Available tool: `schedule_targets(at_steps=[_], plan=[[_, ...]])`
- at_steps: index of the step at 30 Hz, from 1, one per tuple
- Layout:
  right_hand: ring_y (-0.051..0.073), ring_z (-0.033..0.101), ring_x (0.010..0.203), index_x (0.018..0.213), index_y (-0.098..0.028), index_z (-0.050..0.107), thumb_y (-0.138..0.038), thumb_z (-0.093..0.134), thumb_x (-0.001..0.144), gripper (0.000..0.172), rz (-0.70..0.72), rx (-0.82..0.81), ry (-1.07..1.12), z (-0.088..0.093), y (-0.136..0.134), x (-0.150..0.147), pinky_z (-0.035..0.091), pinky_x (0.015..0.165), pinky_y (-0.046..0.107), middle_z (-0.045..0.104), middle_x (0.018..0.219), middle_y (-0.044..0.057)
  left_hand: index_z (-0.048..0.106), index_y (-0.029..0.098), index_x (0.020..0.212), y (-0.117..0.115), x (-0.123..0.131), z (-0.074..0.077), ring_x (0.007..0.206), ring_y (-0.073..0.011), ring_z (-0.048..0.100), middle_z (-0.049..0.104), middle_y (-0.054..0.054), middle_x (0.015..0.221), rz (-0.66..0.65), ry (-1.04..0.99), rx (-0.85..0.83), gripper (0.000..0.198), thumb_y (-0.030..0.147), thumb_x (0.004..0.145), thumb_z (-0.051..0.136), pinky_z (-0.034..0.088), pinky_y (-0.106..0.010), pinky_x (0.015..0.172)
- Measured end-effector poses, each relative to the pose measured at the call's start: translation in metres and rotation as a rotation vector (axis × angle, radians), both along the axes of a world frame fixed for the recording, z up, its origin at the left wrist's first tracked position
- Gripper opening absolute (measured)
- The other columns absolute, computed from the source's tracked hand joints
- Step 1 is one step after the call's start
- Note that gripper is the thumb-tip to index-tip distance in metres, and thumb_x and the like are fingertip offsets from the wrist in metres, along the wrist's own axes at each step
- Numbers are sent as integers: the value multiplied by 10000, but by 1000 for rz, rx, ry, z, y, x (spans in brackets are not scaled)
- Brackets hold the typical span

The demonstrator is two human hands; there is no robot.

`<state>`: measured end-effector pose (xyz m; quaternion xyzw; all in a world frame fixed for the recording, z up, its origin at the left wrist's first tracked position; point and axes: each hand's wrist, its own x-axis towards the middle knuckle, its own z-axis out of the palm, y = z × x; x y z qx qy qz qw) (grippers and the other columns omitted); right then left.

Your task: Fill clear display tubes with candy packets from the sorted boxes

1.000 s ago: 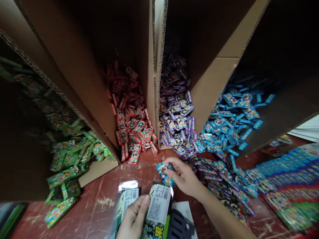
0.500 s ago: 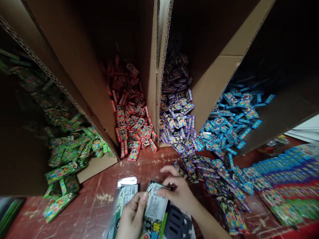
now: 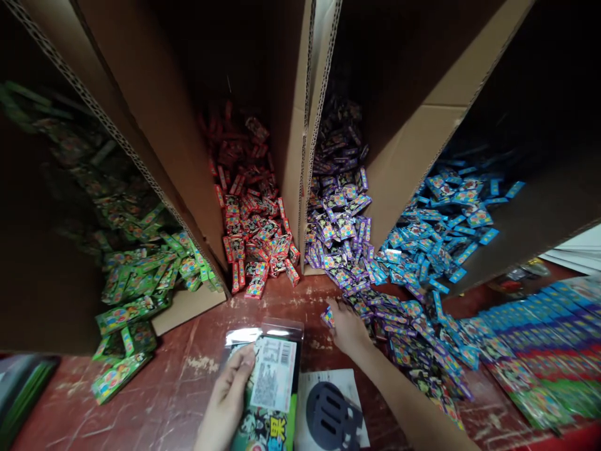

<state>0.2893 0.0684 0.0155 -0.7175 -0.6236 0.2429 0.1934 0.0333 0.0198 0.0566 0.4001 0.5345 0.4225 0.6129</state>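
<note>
Pinching the printed pouch [image 3: 275, 376], lower centre: left hand [image 3: 229, 383], thumb pressed down!
Right hand [image 3: 351, 329], mid-frame, fingers nearly closed on a purple packet [image 3: 327, 317], apparently gripped though partly hidden; colour-banded rows [image 3: 554, 351] look finished at lower right, while loose heaps [image 3: 335, 228] remain across the middle.

The right hand [image 3: 348, 329] has been drawn from the printed pouch [image 3: 270, 382] and closed on a purple packet [image 3: 327, 317]; the pouch has been shifted left, more of the dark slotted disc [image 3: 331, 410] being exposed
</note>
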Motion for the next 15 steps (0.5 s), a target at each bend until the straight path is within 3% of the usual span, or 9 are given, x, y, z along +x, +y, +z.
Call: schedule_targets(at_steps=[3, 5, 7, 11, 15], plan=[[245, 576, 951, 1103, -198, 558, -71, 706, 534, 602, 113, -29, 104, 0, 6, 2, 433, 822, 331, 589, 1068, 84, 648, 181, 808, -4, 3, -6, 656, -136, 531, 645, -6, 746, -113, -63, -71, 321, 495, 747, 620, 446, -196, 614], [188, 606, 806, 938, -200, 601, -157, 719, 564, 394, 168, -50, 189, 3, 9, 12, 461, 724, 277, 633, 890, 18, 627, 170, 773, -4, 1, -10, 593, -124, 516, 632, -3, 703, -151, -107, -98, 323, 492, 760, 607, 433, -197, 551], [159, 599, 678, 786, -187, 580, -220, 700, 614, 212, 187, -56, 252, 11, 9, 24, 461, 635, 253, 616, 706, -19, 581, 176, 717, 0, -2, -11, 553, -112, 509, 600, 21, 641, -104, -132, -80, 316, 487, 750, 622, 426, -191, 526], [140, 557, 547, 744, -198, 501, -354, 685, 667, 253, 66, 70, 648, 45, 4, 30, 432, 539, 245, 562, 575, -42, 554, 191, 743, 8, -3, -8, 525, -115, 523, 589, 39, 599, -79, -104, -10, 306, 483, 731, 645, 433, -196, 511], [136, 576, 596, 736, -201, 518, -361, 715, 675, 261, -75, 267, 1001, 69, -1, -12, 458, 598, 262, 604, 647, -19, 615, 164, 821, 5, 11, -1, 521, -116, 536, 619, 11, 604, -209, -85, -3, 309, 466, 759, 622, 425, -193, 501]])
